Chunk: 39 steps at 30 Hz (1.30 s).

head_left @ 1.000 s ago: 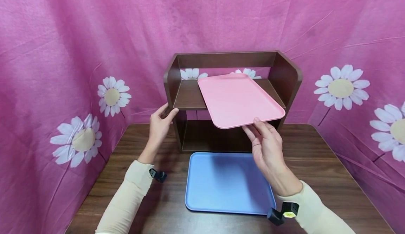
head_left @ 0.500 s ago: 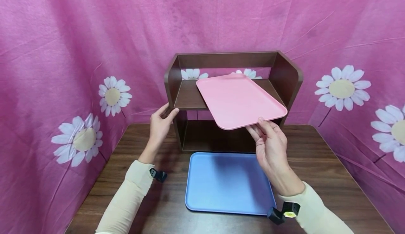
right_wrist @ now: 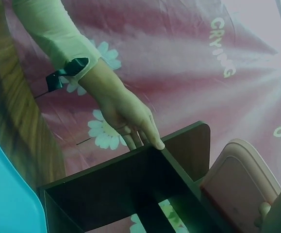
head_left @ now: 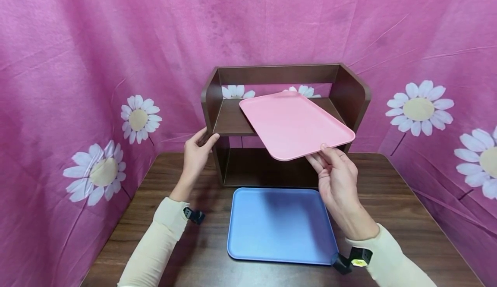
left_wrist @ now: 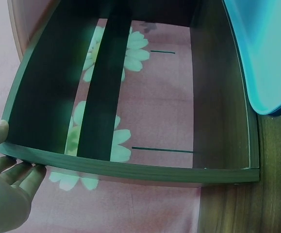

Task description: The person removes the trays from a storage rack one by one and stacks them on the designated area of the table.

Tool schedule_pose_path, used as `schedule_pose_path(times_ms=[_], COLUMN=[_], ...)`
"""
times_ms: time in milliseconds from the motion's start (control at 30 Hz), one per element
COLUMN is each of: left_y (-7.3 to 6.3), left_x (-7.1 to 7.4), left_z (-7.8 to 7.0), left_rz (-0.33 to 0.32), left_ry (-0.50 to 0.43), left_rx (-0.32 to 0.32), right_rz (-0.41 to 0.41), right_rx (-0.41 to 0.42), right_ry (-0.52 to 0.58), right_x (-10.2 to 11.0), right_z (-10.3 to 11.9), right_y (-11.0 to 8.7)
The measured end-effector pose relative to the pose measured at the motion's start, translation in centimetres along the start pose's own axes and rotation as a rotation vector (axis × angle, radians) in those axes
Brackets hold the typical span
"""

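Observation:
My right hand pinches the front edge of a pink tray, thumb on top and fingers beneath. The tray slants over the upper shelf of a dark brown two-tier shelf unit, its near corner jutting out past the front. My left hand grips the unit's left side panel at the height of the middle board; in the left wrist view the thumb and fingers straddle the panel's front edge. A blue tray lies flat on the table just in front of the unit.
The wooden table carries the unit at its back. A pink curtain with white daisies hangs behind and on both sides. The unit's lower compartment has an open front, partly overhung by the pink tray.
My right hand has moved slightly to the right and toward me, swinging the pink tray's front edge with it. The left hand and the blue tray have stayed put.

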<state>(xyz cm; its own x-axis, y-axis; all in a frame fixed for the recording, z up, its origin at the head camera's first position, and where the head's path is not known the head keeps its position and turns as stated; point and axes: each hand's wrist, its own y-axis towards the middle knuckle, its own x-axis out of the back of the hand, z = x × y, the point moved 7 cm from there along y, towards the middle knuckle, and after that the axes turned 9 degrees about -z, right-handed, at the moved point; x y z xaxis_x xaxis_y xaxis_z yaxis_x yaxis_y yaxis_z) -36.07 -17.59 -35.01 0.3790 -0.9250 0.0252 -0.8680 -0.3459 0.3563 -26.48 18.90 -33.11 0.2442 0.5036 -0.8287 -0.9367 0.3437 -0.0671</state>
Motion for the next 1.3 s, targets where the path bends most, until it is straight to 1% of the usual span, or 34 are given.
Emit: schedule_pose_path(times_ms=[300,533,733,967,1100,1167,1300], left_y=[-0.1,0.0,0.1,0.2,0.0,0.0,0.0], left_x=[0.0,-0.1,-0.1,-0.3,-0.3,-0.3,-0.1], left_z=[-0.1,-0.1,0.0,0.3,0.0,0.0,0.0], left_rz=[-0.001,-0.001,-0.001,0.004,0.008,0.006,0.003], left_ry=[-0.001,-0.007,0.007,0.020,0.024,0.019,0.005], left_rx=[0.011,0.003,0.001,0.043,0.053,0.048,0.019], right_rz=[0.040,0.072,0.097,0.113,0.133,0.142,0.165], right_rx=[-0.019,-0.034,-0.052,-0.055,-0.046,-0.048,-0.058], right_ry=[-0.010,-0.015,-0.012,0.000,0.002,0.004,0.002], right_x=[-0.1,-0.3,-0.3,-0.2,-0.1,-0.1,-0.1], right_z=[0.4,0.9,1.3,2.1,2.6,2.9,3.3], right_y=[0.0,-0.1,0.0,0.1,0.3,0.3,0.5])
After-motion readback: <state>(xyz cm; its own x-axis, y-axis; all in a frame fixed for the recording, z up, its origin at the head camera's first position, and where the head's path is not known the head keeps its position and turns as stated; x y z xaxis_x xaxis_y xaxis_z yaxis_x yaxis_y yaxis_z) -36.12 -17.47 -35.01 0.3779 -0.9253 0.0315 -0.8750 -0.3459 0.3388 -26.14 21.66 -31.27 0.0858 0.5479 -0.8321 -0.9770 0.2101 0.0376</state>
